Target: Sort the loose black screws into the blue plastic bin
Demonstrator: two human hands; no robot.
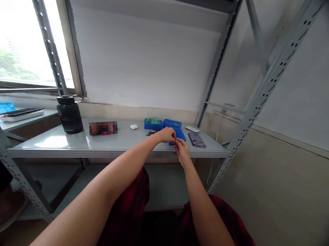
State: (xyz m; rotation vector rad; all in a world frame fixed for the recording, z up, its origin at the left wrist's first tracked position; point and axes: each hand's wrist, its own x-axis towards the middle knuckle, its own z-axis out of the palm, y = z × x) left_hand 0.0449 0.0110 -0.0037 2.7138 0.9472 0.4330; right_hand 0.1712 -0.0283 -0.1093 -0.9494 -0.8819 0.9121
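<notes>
Both my hands meet over the front right part of the grey shelf (pixel 71 143). My left hand (pixel 168 134) is closed in a pinch, and my right hand (pixel 182 151) is closed too, its fingertips touching the left's; whatever they hold between them is too small to make out. Just behind them sits a blue bin (pixel 179 134), partly hidden by my fingers. Two more blue bins stand further back: one with green parts (pixel 152 123) and one beside it (pixel 172 123). A small pile of dark parts (pixel 151 132) lies on the shelf left of my left hand.
A black jug (pixel 69 114) stands at the shelf's left. A small white case (pixel 134 127), a white bar (pixel 192 129) and a phone (pixel 196 139) also lie on the shelf. Slotted metal uprights (pixel 263 94) frame the right side. A window (pixel 15 46) is at the far left.
</notes>
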